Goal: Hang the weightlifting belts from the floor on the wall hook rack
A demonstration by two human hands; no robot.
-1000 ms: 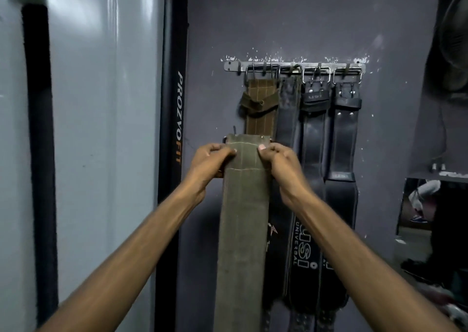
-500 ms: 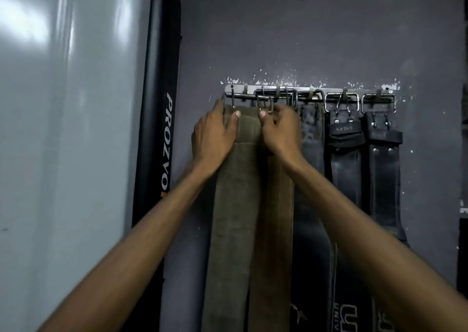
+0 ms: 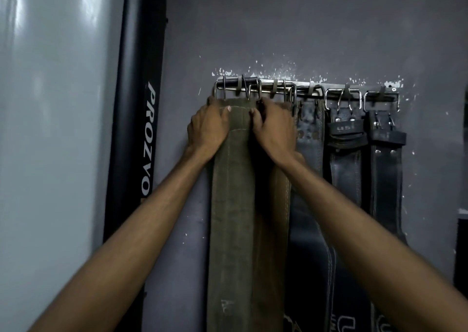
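Both hands, left (image 3: 209,126) and right (image 3: 274,129), pinch the green belt's (image 3: 231,205) top edges just below the rack (image 3: 304,88), left of black belts (image 3: 345,169).

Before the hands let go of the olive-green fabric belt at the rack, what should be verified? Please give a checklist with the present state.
1. Grip of left hand and right hand on the top of the olive-green fabric belt: ok.
2. Its steel buckle seated on a hook of the metal wall rack: cannot tell.
3. Belt hangs straight, untwisted: ok.
4. Belt clear of the brown belt beside it: not ok, it overlaps.
5. Two black leather belts on the right hooked by buckles: ok.
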